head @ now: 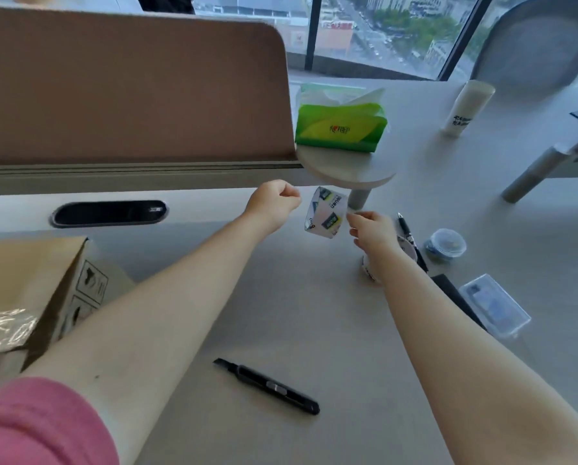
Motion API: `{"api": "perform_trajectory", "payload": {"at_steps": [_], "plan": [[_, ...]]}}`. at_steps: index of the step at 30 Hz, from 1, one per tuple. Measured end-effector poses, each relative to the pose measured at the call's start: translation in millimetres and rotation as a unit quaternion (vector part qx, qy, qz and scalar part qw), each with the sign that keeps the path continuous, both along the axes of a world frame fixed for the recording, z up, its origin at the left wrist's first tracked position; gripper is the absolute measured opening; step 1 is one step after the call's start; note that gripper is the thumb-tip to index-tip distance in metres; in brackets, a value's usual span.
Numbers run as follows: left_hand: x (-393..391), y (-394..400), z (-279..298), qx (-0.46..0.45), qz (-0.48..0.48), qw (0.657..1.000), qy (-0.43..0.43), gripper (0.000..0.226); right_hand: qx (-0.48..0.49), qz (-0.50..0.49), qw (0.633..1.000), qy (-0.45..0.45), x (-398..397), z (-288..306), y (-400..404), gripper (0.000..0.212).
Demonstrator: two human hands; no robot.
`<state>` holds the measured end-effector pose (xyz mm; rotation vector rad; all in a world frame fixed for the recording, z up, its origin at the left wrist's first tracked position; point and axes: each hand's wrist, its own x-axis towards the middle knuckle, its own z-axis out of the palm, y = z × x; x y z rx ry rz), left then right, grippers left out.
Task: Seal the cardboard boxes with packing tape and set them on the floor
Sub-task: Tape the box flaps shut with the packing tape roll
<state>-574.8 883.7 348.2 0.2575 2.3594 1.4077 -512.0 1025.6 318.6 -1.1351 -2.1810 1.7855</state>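
Note:
A roll of packing tape [326,213] with a white printed core hangs tilted above the desk between my hands. My right hand [371,233] grips its right edge with the fingertips. My left hand [274,203] is closed in a pinch just left of the roll; I cannot see any clear strip in its fingers. A cardboard box [35,290] stands at the left edge of the desk, with shiny clear tape [5,327] on its top.
A black utility knife [267,385] lies on the desk near me. Under my right wrist are a white printed object [368,270], a pen [411,239], a small round container [445,245] and a clear plastic case [495,305]. A green tissue pack [341,129] sits on a round shelf beside a brown divider [129,88].

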Motion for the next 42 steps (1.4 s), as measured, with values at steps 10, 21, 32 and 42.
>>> {"api": "perform_trajectory", "payload": {"at_steps": [10,21,32,42], "plan": [[-21.1,40.7,-8.7,0.069,0.048,0.994,-0.075,0.029,-0.187,0.016,0.98,0.059,-23.3,-26.7,3.0,0.021],[-19.3,67.7,4.8,0.069,0.142,0.973,-0.168,0.029,-0.228,0.086,0.967,0.073,-8.7,-13.3,15.5,0.013],[-25.6,83.7,17.5,-0.095,0.097,0.988,-0.072,0.034,-0.244,0.129,0.957,0.092,-3.7,-13.6,24.9,0.02],[-11.6,84.7,11.5,-0.166,0.029,0.968,0.184,0.04,-0.33,0.153,0.927,0.089,2.0,-17.0,34.2,0.026]]}}
